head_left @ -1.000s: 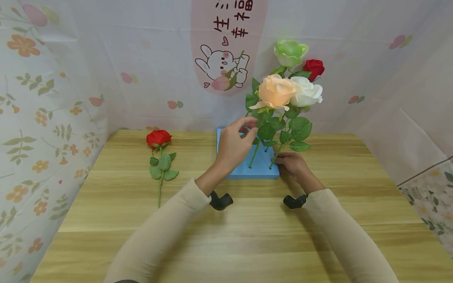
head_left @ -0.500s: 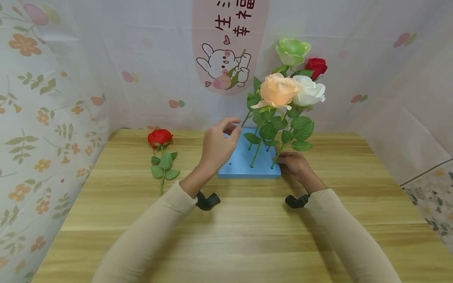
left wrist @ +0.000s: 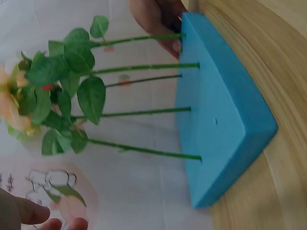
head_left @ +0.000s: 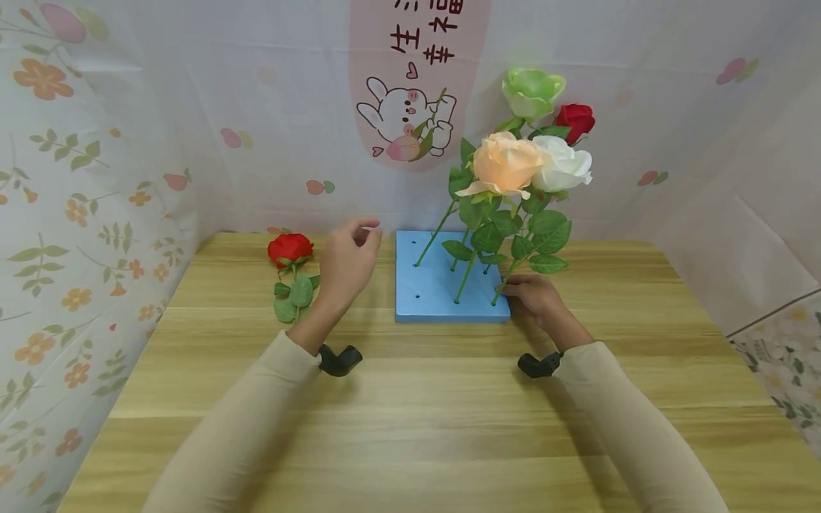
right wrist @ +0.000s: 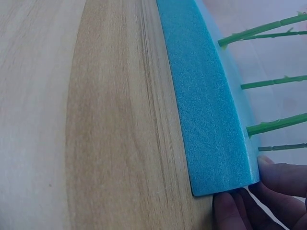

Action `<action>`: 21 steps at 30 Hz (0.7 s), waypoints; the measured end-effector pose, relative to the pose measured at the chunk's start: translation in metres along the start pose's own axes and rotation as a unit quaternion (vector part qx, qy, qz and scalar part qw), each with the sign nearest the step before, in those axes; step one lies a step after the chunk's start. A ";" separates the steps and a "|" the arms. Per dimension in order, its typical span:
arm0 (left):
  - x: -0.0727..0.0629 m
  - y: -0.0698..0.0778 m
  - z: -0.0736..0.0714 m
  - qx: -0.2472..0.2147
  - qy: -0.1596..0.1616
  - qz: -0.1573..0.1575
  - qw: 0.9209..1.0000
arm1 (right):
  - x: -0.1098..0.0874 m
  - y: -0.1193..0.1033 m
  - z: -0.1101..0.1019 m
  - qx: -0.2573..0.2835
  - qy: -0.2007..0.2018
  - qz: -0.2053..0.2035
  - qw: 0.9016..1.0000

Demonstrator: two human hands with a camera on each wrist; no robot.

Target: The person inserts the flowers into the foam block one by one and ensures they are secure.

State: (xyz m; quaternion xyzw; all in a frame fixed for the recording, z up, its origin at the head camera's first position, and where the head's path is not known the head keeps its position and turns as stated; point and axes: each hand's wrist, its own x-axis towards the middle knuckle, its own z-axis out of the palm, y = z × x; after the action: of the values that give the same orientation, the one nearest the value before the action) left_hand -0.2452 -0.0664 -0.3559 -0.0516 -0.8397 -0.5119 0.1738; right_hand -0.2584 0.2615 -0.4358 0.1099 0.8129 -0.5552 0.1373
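My left hand (head_left: 348, 265) is over the table between the loose red rose and the blue foam block (head_left: 436, 306). Nothing is in its loosely bent fingers; the left wrist view catches only its fingertips (left wrist: 36, 213). With my right hand (head_left: 534, 296) I hold the block by its right edge, thumb (right wrist: 280, 175) at the top edge and the other fingers against the side. Several artificial roses stand in the block: a peach rose (head_left: 505, 164), a white rose (head_left: 561, 165), a light green rose (head_left: 532, 92) and a dark red rose (head_left: 576, 122) show their blooms.
A loose red rose (head_left: 290, 249) lies on the wooden table (head_left: 410, 427) at the left, its lower stem hidden by my left arm. Bare holes show in the block's left part. A printed cloth (head_left: 256, 107) hangs behind the table.
My left hand has moved left, away from the standing stems and toward the loose red rose, uncovering the block's left part. My right hand stays at the block's edge.
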 end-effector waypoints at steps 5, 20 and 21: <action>0.005 -0.016 -0.009 0.011 0.033 -0.021 0.999 | -0.002 -0.002 0.000 0.008 -0.004 0.002 1.000; 0.013 -0.064 -0.032 0.128 0.030 -0.139 0.981 | -0.002 -0.003 0.000 0.020 -0.007 0.002 1.000; 0.014 -0.066 -0.034 0.130 0.035 -0.144 0.980 | -0.002 -0.003 0.000 0.020 -0.007 0.002 1.000</action>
State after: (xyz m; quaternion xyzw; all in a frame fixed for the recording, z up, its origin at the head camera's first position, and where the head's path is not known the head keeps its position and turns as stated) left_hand -0.2680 -0.1289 -0.3927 0.1103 -0.8914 -0.4191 0.1326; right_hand -0.2573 0.2603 -0.4323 0.1105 0.8006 -0.5715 0.1421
